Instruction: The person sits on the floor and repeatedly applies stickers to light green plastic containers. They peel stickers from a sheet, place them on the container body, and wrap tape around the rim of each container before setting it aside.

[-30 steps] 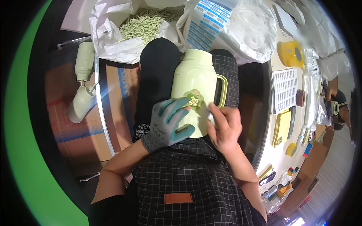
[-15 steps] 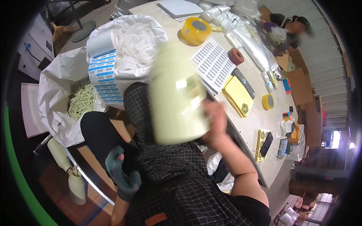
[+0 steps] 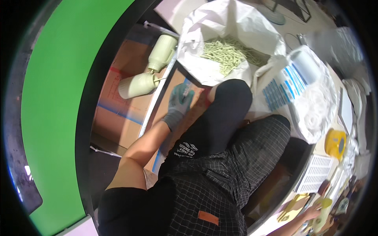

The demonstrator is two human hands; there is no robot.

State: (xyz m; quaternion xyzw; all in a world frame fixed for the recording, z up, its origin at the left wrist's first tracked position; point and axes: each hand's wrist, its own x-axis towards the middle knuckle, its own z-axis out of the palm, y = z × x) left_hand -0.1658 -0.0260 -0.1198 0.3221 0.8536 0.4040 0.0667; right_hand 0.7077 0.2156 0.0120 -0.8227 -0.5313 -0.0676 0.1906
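Left hand (image 3: pixel 181 103), in a grey and teal glove, is out over the cardboard (image 3: pixel 163 106) left of the person's knees; thumb and fingers stand apart with a small pale patch showing between them, can't tell if anything is held. Nearest to it, just left and across a pale metal strip (image 3: pixel 151 108), two pale green flask-shaped pieces lie on a brown box (image 3: pixel 118 114): far piece (image 3: pixel 161 53) and near piece (image 3: pixel 137 85), ends close together. Right hand (image 3: pixel 313 211), bare, is at the near right by the table, on or against a pale green object (image 3: pixel 324 203), small and distorted at the rim; can't tell how tight the grip is. Far middle, a white sack (image 3: pixel 252 23) holds thin pale green sticks (image 3: pixel 226 55); right of it, a white bag (image 3: pixel 328 88) with translucent rings (image 3: pixel 315 110) and a blue-and-white label roll (image 3: pixel 284 87). On the table at right: yellow tape roll (image 3: pixel 335 144), printed sheet (image 3: pixel 315 173) nearer, yellow stack (image 3: pixel 293 206) nearer still. Green surface (image 3: pixel 59 118) runs along the far left side.
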